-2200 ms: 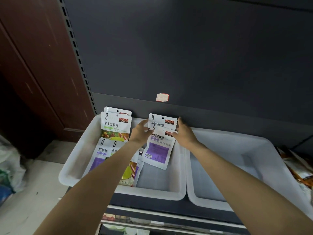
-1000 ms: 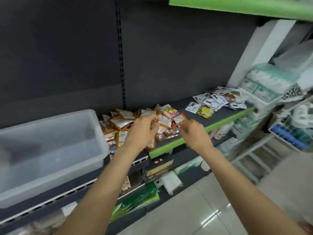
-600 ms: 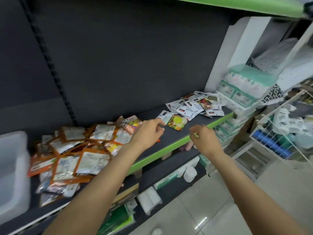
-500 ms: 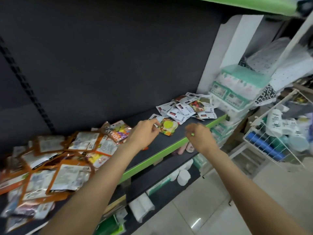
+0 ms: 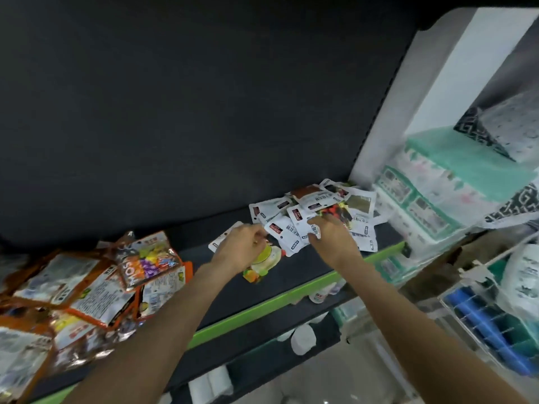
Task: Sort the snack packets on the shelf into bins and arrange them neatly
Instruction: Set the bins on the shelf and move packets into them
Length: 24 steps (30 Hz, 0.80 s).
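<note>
A heap of white snack packets (image 5: 318, 217) lies at the right end of the dark shelf (image 5: 291, 275). My right hand (image 5: 331, 239) is on the heap's near edge and pinches one white packet (image 5: 313, 228) between fingers and thumb. A single white packet with a yellow-green fruit picture (image 5: 262, 262) lies just left of the heap. My left hand (image 5: 240, 249) is over it with the fingers curled onto its top. Orange-edged packets (image 5: 87, 287) are piled at the shelf's left end. No bin is in view.
The shelf has a green front strip (image 5: 262, 310) and a dark back panel. Green-and-white wrapped packs (image 5: 431, 199) are stacked right of the shelf. A wire basket (image 5: 490, 316) stands at lower right. Paper rolls (image 5: 303, 339) sit on the lower shelf.
I have turned right, away from the bins, and both hands have travelled along the shelf. They now reach the white packets; half a second ago they were still short of them.
</note>
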Available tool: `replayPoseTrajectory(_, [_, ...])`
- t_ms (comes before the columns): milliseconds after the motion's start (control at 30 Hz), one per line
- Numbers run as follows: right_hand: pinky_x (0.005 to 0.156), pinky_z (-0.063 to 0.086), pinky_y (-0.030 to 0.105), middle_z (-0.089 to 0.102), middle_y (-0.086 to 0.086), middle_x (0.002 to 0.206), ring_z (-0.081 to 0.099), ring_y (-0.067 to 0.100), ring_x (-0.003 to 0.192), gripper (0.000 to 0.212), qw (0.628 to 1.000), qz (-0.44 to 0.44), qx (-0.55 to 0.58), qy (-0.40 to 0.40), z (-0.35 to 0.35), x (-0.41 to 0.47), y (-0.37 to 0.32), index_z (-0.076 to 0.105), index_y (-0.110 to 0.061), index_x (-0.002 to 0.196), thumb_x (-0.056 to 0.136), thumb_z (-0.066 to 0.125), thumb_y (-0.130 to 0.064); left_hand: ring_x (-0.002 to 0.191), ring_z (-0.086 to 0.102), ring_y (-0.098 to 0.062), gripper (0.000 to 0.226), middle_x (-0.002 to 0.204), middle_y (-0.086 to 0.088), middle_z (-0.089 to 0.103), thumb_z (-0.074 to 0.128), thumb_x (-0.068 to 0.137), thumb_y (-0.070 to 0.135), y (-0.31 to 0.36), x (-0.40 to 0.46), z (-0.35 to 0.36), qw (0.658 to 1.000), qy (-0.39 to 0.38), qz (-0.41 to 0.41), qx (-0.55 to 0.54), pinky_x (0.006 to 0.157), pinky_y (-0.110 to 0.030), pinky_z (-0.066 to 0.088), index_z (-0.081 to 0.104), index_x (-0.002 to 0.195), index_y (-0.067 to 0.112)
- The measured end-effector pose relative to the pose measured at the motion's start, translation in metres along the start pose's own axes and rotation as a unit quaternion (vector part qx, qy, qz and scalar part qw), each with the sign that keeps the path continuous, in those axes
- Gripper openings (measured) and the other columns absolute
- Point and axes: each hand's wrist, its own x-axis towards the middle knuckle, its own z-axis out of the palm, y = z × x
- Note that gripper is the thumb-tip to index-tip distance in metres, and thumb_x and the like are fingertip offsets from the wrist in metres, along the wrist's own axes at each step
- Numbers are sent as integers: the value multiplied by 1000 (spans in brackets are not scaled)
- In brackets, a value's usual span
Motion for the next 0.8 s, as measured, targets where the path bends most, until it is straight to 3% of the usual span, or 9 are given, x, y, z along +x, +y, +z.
replayPoseTrajectory(167, [100, 41, 40, 41, 9, 139, 36, 28, 128, 45, 998, -37, -43, -36, 5, 61, 50, 39, -14, 138, 95, 49, -20, 102, 60, -20, 23, 115, -6, 62, 55, 92, 15, 19, 47, 30, 997, 22, -64, -38, 88, -31, 48, 61, 115, 13])
replayPoseTrajectory(333, [105, 36, 38, 39, 7, 143, 35, 26, 132, 53, 994, -51, -98, -27, 11, 103, 89, 34, -19, 143, 93, 50, -11, 110, 56, -21, 30, 122, -10, 59, 55, 93, 13, 34, 85, 59, 989, 10, -122, -79, 84, -16, 37, 57, 123, 9])
replayPoseTrajectory(400, [107, 34, 37, 42, 5, 141, 38, 24, 131, 50, 992, -59, -108, -39, 11, 112, 98, 39, -23, 140, 93, 51, -12, 117, 53, -20, 33, 128, -9, 56, 54, 94, 15, 36, 98, 64, 985, 16, -147, -85, 85, -14, 35, 53, 127, 11])
replayPoseTrajectory(567, [93, 44, 33, 62, 2, 117, 59, 20, 106, 32, 988, -80, -129, -10, 6, 129, 106, 60, -26, 121, 93, 54, -13, 130, 42, -20, 43, 141, -6, 47, 51, 96, 20, 37, 123, 75, 979, 17, -196, -54, 103, -21, 32, 45, 136, 7])
replayPoseTrajectory(633, [90, 44, 31, 66, 1, 107, 62, 20, 99, 26, 988, -93, -126, 0, 4, 130, 108, 65, -25, 111, 93, 52, -12, 126, 45, -21, 45, 136, -8, 51, 57, 92, 21, 38, 128, 84, 975, 35, -211, -58, 98, -20, 35, 48, 133, 6])
replayPoseTrajectory(733, [78, 41, 29, 66, 0, 91, 60, 21, 86, 16, 989, -100, -106, 29, -3, 129, 112, 67, -21, 91, 91, 53, -13, 114, 53, -21, 36, 120, -6, 59, 62, 88, 21, 46, 137, 91, 970, 47, -231, -62, 68, -13, 32, 57, 120, 6])
replayPoseTrajectory(800, [67, 34, 27, 63, -1, 81, 53, 19, 74, 15, 990, -94, -87, 54, -8, 128, 115, 65, -19, 80, 89, 55, -11, 107, 56, -21, 32, 119, -6, 59, 64, 85, 18, 51, 143, 93, 962, 59, -252, -83, 64, -13, 32, 60, 115, 7])
